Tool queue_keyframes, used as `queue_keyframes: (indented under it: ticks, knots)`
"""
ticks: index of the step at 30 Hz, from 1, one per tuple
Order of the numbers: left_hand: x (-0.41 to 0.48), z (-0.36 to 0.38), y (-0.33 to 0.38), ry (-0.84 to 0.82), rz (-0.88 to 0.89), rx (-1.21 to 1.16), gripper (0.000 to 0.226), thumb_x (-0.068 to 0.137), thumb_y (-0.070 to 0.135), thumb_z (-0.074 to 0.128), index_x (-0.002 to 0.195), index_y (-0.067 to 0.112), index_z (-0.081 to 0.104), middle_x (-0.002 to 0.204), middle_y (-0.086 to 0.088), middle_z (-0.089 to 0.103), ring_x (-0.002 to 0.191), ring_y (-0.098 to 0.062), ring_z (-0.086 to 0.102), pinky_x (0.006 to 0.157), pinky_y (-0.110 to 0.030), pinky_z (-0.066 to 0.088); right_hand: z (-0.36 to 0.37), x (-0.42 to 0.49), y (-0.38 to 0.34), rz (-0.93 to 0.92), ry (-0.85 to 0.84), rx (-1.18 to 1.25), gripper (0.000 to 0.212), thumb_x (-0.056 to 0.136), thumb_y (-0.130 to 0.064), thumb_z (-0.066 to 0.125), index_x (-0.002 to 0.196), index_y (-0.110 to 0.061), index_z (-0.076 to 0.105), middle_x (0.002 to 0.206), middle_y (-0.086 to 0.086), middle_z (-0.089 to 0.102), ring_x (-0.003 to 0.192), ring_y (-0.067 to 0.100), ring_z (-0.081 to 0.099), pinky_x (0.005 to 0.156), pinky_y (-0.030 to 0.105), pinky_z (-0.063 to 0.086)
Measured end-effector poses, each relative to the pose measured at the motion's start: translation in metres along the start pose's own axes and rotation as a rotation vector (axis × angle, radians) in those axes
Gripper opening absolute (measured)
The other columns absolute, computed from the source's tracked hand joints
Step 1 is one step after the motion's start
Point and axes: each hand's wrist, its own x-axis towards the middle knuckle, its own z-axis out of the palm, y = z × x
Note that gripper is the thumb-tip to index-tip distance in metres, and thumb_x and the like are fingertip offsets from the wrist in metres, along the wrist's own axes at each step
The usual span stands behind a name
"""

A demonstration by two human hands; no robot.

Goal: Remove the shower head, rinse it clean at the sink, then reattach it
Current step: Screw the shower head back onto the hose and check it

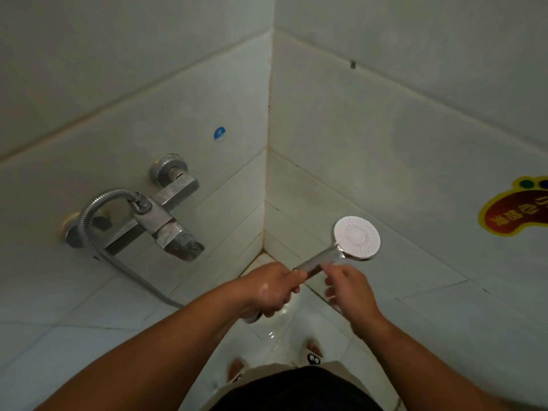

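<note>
The shower head (357, 237) has a round white spray face and a chrome handle, and it points up and to the right near the tiled corner. My left hand (274, 287) grips the lower end of the handle, where the metal hose (89, 221) joins it under my fist. My right hand (351, 287) pinches the handle just above the left hand with thumb and forefinger, its other fingers loosely spread. The hose runs from the chrome wall mixer tap (161, 221) down along the floor to my left hand.
White tiled walls meet in a corner straight ahead. A blue round sticker (219, 134) is on the left wall and a foot-shaped sticker (516, 210) on the right wall. The wet tiled floor (281, 336) and my slippered feet (312, 354) lie below.
</note>
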Motion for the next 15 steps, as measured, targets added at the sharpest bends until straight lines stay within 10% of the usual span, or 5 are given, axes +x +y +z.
queue_keyframes:
  ticks: [2,4,7,10,15]
  knots:
    - [0.001,0.010,0.001,-0.015,0.015,-0.057,0.040,0.104,0.043,0.043,0.088,0.010,0.057,0.058,-0.003,0.043,0.046,-0.013,0.037,0.043,-0.025,0.031,0.010,0.005,-0.007,0.452,-0.281,0.455,0.049,0.095,-0.054,0.059,0.103,-0.006,0.067,0.097,0.015,0.074,0.084,0.028,0.069,0.075,0.039,0.054]
    - [0.001,0.017,0.005,-0.008,0.033,-0.007,0.041,0.104,0.043,0.041,0.087,0.010,0.058,0.062,-0.006,0.047,0.048,-0.015,0.041,0.047,-0.027,0.035,0.020,0.015,-0.015,0.489,-0.287,0.658,0.037,0.095,-0.043,0.061,0.098,-0.006,0.065,0.081,0.013,0.070,0.066,0.024,0.064,0.063,0.033,0.048]
    - [0.000,0.023,0.010,0.069,0.137,0.523,0.042,0.106,0.037,0.036,0.108,0.005,0.062,0.091,-0.017,0.060,0.076,-0.027,0.058,0.068,-0.037,0.046,0.034,0.027,-0.017,0.463,-0.065,0.559,0.014,0.086,-0.019,0.066,0.083,-0.006,0.061,0.055,0.006,0.051,0.039,0.017,0.043,0.039,0.024,0.031]
    - [-0.003,0.031,0.010,0.104,0.260,0.881,0.035,0.109,0.027,0.032,0.124,0.008,0.057,0.119,-0.018,0.059,0.107,-0.034,0.059,0.086,-0.042,0.049,0.037,0.034,-0.022,0.464,-0.003,0.419,0.017,0.088,-0.023,0.070,0.086,-0.008,0.064,0.069,0.007,0.062,0.052,0.019,0.055,0.042,0.024,0.039]
    - [0.006,0.019,0.004,0.123,0.198,0.418,0.035,0.105,0.038,0.038,0.082,0.020,0.056,0.077,-0.005,0.059,0.070,-0.020,0.057,0.067,-0.032,0.043,0.017,0.027,-0.019,0.491,-0.351,0.901,0.029,0.101,-0.030,0.053,0.117,-0.007,0.058,0.118,0.020,0.073,0.092,0.030,0.072,0.072,0.039,0.058]
